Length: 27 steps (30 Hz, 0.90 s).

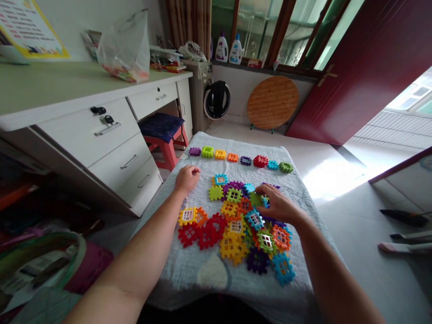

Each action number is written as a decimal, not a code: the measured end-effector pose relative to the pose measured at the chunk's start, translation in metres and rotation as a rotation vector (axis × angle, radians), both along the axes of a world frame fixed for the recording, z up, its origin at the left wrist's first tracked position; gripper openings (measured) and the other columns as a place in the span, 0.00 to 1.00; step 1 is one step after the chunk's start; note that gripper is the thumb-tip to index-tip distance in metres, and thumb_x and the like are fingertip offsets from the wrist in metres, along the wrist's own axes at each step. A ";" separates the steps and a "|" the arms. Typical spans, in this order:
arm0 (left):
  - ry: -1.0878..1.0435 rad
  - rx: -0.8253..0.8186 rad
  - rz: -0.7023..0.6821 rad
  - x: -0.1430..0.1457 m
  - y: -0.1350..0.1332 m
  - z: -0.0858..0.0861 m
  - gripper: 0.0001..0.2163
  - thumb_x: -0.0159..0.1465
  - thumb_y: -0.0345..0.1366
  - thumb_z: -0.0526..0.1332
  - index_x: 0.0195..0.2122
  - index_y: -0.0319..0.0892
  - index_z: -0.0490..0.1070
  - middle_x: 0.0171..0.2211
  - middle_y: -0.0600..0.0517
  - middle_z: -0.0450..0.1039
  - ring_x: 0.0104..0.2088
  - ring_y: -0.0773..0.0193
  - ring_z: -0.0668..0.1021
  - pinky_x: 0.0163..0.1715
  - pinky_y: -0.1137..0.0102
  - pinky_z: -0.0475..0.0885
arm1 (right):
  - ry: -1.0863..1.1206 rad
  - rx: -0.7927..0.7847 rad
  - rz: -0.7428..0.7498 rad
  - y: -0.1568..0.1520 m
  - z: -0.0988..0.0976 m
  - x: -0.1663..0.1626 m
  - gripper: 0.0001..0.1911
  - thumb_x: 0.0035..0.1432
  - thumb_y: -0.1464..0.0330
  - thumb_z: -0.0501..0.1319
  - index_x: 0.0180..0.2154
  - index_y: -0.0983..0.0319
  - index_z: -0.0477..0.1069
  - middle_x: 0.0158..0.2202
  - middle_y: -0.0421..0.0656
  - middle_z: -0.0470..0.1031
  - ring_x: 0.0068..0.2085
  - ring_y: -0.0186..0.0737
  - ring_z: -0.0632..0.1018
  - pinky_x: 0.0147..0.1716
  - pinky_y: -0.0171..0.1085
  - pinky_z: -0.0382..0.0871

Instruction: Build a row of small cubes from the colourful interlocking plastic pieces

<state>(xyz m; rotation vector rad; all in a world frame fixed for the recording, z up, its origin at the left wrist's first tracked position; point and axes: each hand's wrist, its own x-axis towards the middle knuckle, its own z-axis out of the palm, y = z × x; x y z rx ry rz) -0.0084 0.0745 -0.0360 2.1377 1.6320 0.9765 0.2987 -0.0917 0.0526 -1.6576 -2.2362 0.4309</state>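
My left hand rests on the light cloth left of the pile, its fingers loosely bent and nothing seen in them. Over the pile's right side, my right hand has its thumb and fingers on a green square building block; its fingertips are partly hidden. The pile holds many notched plastic blocks, among them a plain lime block, a blue window block, red blocks, yellow blocks and an orange window block. Several overlap.
Along the cloth's far edge runs a row of blocks, from a purple one to a green one. A stool and a white desk stand left. Behind are a washing machine and a round wooden board.
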 end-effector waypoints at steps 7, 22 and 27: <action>-0.005 -0.004 0.001 0.000 -0.001 0.001 0.09 0.54 0.29 0.56 0.32 0.42 0.75 0.34 0.49 0.74 0.36 0.60 0.76 0.42 0.68 0.71 | -0.103 0.083 0.004 0.021 0.014 -0.046 0.22 0.50 0.64 0.63 0.48 0.62 0.68 0.41 0.47 0.71 0.42 0.44 0.71 0.44 0.42 0.65; -0.002 -0.013 -0.001 0.001 0.000 0.002 0.09 0.53 0.29 0.55 0.32 0.42 0.75 0.33 0.49 0.74 0.36 0.60 0.76 0.41 0.68 0.71 | -0.426 0.007 -0.047 0.034 -0.001 -0.082 0.23 0.50 0.52 0.63 0.42 0.62 0.71 0.43 0.52 0.71 0.45 0.52 0.71 0.43 0.46 0.65; -0.013 -0.005 -0.018 0.000 -0.001 0.003 0.09 0.53 0.31 0.55 0.31 0.42 0.74 0.33 0.48 0.75 0.36 0.59 0.76 0.41 0.67 0.71 | -0.384 0.005 -0.029 0.036 0.000 -0.084 0.21 0.47 0.58 0.65 0.41 0.63 0.70 0.43 0.52 0.70 0.44 0.51 0.71 0.42 0.44 0.65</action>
